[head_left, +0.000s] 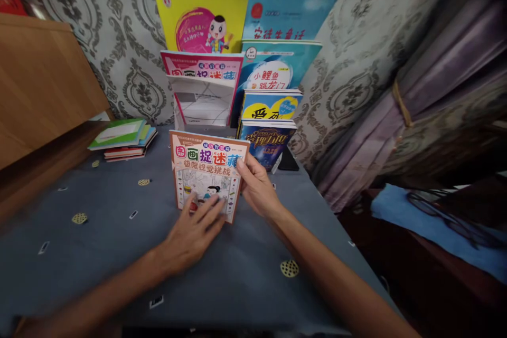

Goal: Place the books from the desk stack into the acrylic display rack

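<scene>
An orange-bordered picture book (206, 169) stands upright in front of me, its cover facing my way. My right hand (257, 185) grips its right edge, thumb on the front and the other fingers mostly hidden behind. Spread over the lower part of the cover are the fingers of my left hand (194, 237), which is slightly blurred. Behind the picture book, a white booklet (204, 103) leans before a pink book (200, 66) and a tall yellow book (202, 16). To the right, near my right hand, stands a dark blue book (267, 145).
More books stand in the right row: a yellow-and-blue one (271, 105), a teal one (279, 63) and a blue one (291, 16). A low book pile (122, 134) lies at left on the grey tablecloth (106, 253). Beyond the right edge hangs a curtain (380, 127).
</scene>
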